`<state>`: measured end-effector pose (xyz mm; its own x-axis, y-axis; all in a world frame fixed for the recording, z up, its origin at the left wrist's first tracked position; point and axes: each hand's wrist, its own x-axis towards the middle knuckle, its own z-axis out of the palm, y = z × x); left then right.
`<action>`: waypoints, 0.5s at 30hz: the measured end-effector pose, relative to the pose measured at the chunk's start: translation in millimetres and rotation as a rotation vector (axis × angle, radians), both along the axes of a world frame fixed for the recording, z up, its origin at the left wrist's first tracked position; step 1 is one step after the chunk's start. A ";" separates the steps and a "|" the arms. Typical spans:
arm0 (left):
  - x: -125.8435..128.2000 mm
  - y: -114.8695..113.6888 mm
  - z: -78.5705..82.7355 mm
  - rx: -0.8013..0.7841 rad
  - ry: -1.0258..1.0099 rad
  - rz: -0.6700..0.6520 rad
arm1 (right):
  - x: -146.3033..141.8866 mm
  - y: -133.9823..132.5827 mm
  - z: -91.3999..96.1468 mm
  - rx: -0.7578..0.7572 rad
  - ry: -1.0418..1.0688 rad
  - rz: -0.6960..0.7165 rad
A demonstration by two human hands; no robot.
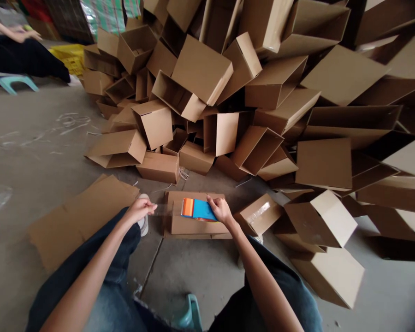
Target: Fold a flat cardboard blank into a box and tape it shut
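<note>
Across the concrete floor [44,152], a heap of cardboard boxes [207,78] rises in front of me. Nearer me, a flat box [197,226] lies with a blue-and-orange tape dispenser [198,210] on top. My right grip [220,208] is clenched on the dispenser; my left grip [141,210] pinches a strip of clear tape [164,210] stretched from it.

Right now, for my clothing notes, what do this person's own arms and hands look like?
The left hand and right hand are bare, as are the arms behind them: no sleeve, glove, watch or bracelet shows. The clothing in view beneath them is dark blue jeans.
</note>
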<state>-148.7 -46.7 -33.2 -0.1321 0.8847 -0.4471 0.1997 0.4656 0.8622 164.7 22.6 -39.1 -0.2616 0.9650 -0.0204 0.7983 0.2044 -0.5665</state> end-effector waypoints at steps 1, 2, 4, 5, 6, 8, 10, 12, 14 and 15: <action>-4.2 -1.6 2.1 -0.004 0.015 0.001 | 3.1 0.4 0.2 0.002 0.007 -0.004; -8.3 -3.1 4.2 -0.008 0.035 -0.008 | 6.0 0.7 0.6 0.006 0.013 -0.005; -15.6 -6.1 8.1 -0.023 0.086 -0.022 | 10.9 1.1 1.9 0.017 0.021 0.004; -18.6 -7.5 10.0 -0.033 0.109 -0.024 | 12.7 1.3 2.4 0.019 0.023 0.007; -21.3 -8.8 11.7 -0.043 0.129 -0.024 | 13.8 1.4 2.7 0.019 0.024 0.008; -26.1 -11.0 14.1 -0.055 0.156 -0.024 | 14.4 1.7 2.4 0.021 0.023 0.011; -31.3 -12.9 14.6 -0.058 0.166 -0.038 | 13.1 2.5 1.7 0.023 0.026 0.018; -38.1 -14.6 13.6 -0.065 0.172 -0.038 | 11.5 4.4 1.2 0.023 0.024 0.028; -46.2 -16.6 11.9 -0.071 0.184 -0.010 | 11.0 7.2 1.5 0.019 0.015 0.032; -50.3 -17.8 11.1 -0.072 0.192 0.006 | 11.4 8.6 1.9 0.017 0.012 0.033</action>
